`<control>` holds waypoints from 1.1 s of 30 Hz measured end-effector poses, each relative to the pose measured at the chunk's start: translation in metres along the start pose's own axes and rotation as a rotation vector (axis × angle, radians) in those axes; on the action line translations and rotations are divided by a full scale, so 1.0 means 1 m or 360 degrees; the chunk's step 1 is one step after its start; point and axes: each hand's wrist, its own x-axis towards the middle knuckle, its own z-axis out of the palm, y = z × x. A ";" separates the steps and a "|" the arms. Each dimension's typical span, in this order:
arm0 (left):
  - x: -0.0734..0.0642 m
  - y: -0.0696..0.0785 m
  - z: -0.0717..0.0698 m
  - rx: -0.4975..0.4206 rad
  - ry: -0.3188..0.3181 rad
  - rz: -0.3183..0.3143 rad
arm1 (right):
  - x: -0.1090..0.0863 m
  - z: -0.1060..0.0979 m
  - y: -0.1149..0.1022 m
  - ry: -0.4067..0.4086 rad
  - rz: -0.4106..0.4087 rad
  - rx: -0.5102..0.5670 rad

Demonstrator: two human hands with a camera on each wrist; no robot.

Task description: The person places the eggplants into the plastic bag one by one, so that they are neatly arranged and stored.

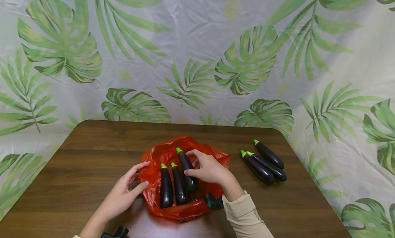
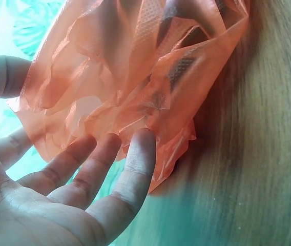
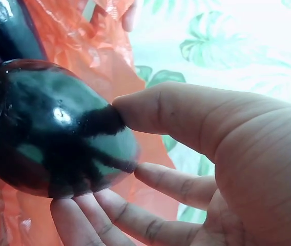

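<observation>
My right hand [image 1: 207, 167] grips a dark purple eggplant [image 1: 192, 183] with a green stem end, thumb on one side and fingertips on the other. That eggplant lies slanted over the open red plastic bag [image 1: 151, 200]. To its left, a second eggplant [image 1: 166, 190] and a third eggplant [image 1: 179, 186] rest side by side inside the bag. At the bag's left side, my left hand [image 1: 124, 190] has its fingers and thumb spread. In the left wrist view, the fingertips [image 2: 143, 143] touch the crumpled outside of the thin plastic.
On the right of the wooden table [image 1: 102, 142] lie three more eggplants: one in front [image 1: 257, 167], one in the middle [image 1: 273, 169] and one behind [image 1: 268, 155]. A leaf-patterned cloth [image 1: 197, 42] hangs behind the table.
</observation>
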 end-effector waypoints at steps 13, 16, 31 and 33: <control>0.000 -0.001 -0.002 -0.0021 -0.0017 -0.0036 | 0.000 0.008 0.005 -0.0048 0.0057 -0.0100; 0.000 -0.001 -0.002 -0.0030 -0.0018 -0.0033 | 0.001 0.009 0.006 -0.0051 0.0058 -0.0108; 0.000 0.000 -0.001 -0.0011 -0.0013 -0.0023 | 0.001 0.011 0.009 -0.0112 0.0081 -0.0115; 0.000 0.000 -0.001 -0.0010 -0.0014 -0.0021 | 0.002 0.011 0.010 -0.0128 0.0090 -0.0119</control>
